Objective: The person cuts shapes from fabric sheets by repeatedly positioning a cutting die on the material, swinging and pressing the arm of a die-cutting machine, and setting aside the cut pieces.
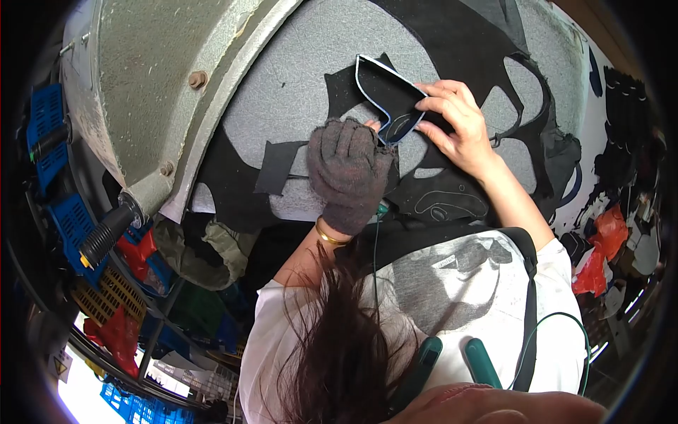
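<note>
Metal beam (159, 78): stood big and scuffed over the left part of the work surface, with a rusty bolt (198, 80) set in its flank.
Ribbed handle (107, 237): stuck out from the metal beam's lower end, black with a yellow tip.
Blade frame (393, 75): lay to the right of the metal beam, past a bare stretch of surface; a closed outline with thin walls and a pale blue rim, its narrow corner pointing up.
Left hand (349, 166): was the nearer of the two to the metal beam, in a dark knitted glove; the fingers were bent and close together, one bare fingertip by the lower corner of the blade frame. I could not tell whether they were clamped on it.
Gold bracelet (330, 233): circled that wrist, below and right of the metal beam.
Right hand (452, 120): was bare, farther right of the metal beam; thumb and fingertips were clamped on the right end of the blade frame, the other fingers slightly spread.
Black material (466, 35): spread to the right of the metal beam, pierced with large rounded cutouts, partly under the blade frame.
Loose black piece (280, 169): lay just right of the metal beam's lower part, roughly four-sided.
Grey surface (272, 92): ran out from the metal beam's right edge under everything.
Blue crates (74, 219): stood left of and below the metal beam.
Red plastic (606, 247): sat far right of the metal beam, among dark scraps.
</note>
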Available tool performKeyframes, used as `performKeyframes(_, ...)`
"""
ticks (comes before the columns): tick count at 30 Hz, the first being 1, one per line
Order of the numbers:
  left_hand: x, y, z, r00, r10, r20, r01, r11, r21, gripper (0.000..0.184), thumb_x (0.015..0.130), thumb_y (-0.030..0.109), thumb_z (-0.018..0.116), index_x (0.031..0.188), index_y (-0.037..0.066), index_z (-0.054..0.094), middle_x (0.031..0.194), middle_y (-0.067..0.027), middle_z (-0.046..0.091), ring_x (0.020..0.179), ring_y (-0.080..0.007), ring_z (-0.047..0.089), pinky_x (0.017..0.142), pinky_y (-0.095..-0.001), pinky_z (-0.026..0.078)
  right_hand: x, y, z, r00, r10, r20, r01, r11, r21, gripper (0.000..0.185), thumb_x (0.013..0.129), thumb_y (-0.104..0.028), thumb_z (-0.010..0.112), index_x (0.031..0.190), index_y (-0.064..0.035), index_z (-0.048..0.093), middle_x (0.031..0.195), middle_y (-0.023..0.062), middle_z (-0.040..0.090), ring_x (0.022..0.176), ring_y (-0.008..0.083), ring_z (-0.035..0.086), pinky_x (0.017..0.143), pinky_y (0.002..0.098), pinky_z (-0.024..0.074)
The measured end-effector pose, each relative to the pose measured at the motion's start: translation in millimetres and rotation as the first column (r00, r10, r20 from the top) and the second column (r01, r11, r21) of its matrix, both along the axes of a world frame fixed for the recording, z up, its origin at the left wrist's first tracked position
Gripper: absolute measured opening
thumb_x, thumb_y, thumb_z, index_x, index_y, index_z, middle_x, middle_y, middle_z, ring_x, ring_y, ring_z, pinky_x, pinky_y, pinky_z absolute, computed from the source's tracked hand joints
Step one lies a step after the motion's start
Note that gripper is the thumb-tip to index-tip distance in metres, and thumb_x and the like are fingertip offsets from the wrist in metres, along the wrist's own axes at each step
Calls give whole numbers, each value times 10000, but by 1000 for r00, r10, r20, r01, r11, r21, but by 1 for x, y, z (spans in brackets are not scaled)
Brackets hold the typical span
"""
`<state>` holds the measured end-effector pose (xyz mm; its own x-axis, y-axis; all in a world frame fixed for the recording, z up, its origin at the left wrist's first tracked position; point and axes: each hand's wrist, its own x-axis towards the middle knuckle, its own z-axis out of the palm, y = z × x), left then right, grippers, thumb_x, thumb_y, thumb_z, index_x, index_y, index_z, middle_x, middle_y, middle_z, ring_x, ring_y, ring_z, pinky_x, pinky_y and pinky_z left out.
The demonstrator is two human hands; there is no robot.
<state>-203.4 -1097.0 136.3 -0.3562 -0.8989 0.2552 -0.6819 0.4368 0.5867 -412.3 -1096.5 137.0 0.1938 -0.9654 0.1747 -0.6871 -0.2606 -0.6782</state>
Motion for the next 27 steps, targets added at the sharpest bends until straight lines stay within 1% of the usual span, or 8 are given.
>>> performKeyframes(3,0,1,1,1000,-2,-4,2,999,-52,355,684,159,746,1001,42,636,893,-99,602,880,-314,577,817,-456,439,-2,-1,-3,1000,4,27,-4,1000,2,342,668,-102,793,977,-66,650,1125,62,665,1049,273,572,896,366,476)
performKeyframes(8,0,3,2,1000,-7,26,6,1000,20,323,695,166,732,979,41,641,890,-116,595,902,-334,567,842,-468,436,-2,1,-2,1000,9,24,-9,1000,24,343,670,-97,793,981,-64,652,1142,60,663,1064,273,566,905,364,470)
performKeyframes(11,1,2,5,999,-3,50,0,999,52,346,688,173,736,991,36,640,927,-121,593,947,-336,552,901,-476,414,0,2,-2,1000,6,29,-5,1000,-29,319,668,-114,797,948,-69,652,1051,72,667,1017,279,573,869,368,474)
performKeyframes(13,10,0,11,997,39,73,-42,998,49,368,679,171,742,1005,35,638,963,-117,595,976,-332,546,928,-475,398,3,9,5,992,-17,-128,2,993,-117,288,661,-136,804,898,-75,651,933,77,641,919,281,571,801,381,466)
performKeyframes(16,29,9,21,983,114,141,-116,993,7,435,647,155,760,1044,35,630,1073,-108,600,1050,-318,532,984,-465,365,-1,19,25,967,-148,-208,107,974,-198,243,657,-139,816,798,-77,627,794,62,593,783,269,541,707,377,427)
performKeyframes(18,41,10,31,984,9,177,-36,988,152,453,639,155,764,1056,42,627,1100,-105,606,1067,-316,534,995,-461,360,-12,20,36,939,-259,-227,203,948,-244,241,668,-137,819,772,-70,612,751,57,585,759,263,540,699,367,422)
performKeyframes(22,60,26,36,955,0,298,-50,986,159,431,656,203,745,1045,55,632,1155,-119,606,1117,-315,526,1014,-466,346,-51,34,42,873,-394,-287,308,902,-301,226,689,-103,815,777,-58,612,763,61,598,777,252,552,730,351,437)
performKeyframes(27,62,31,35,950,56,308,-96,989,114,407,661,211,743,1026,63,642,1175,-116,604,1131,-313,522,1017,-468,347,-71,59,43,828,-472,-303,391,873,-292,228,698,-87,809,799,-53,608,793,59,607,808,246,555,753,346,439)
